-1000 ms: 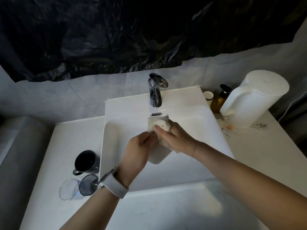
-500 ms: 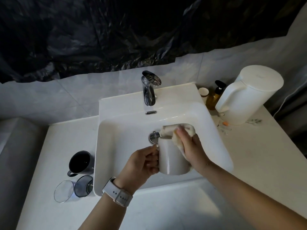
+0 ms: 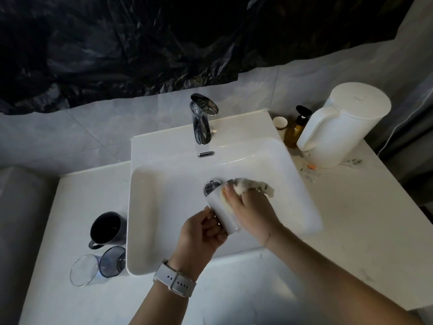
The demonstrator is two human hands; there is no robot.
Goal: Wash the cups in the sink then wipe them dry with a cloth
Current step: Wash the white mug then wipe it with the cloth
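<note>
White bench (image 3: 351, 231), centre frame: left hand (image 3: 201, 233) grips white cup (image 3: 222, 214); right hand (image 3: 253, 207) presses cloth (image 3: 248, 185) on it. Two cups (image 3: 106, 228), lower left, probably remain.

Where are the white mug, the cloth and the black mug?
white mug (image 3: 222, 213), head view, its side wall
cloth (image 3: 248, 185), head view, bunched top
black mug (image 3: 105, 228), head view, dark inside

Around the glossy white rectangular ceramic sink (image 3: 164, 207) stand a dark navy mug (image 3: 108, 228) and a smoky blue-tinted clear glass (image 3: 112, 261) to its left, an amber pump bottle with a black top (image 3: 295, 132) and a matte white kettle (image 3: 339, 130) to its right, crinkled black plastic sheeting (image 3: 164, 43) above.
</note>
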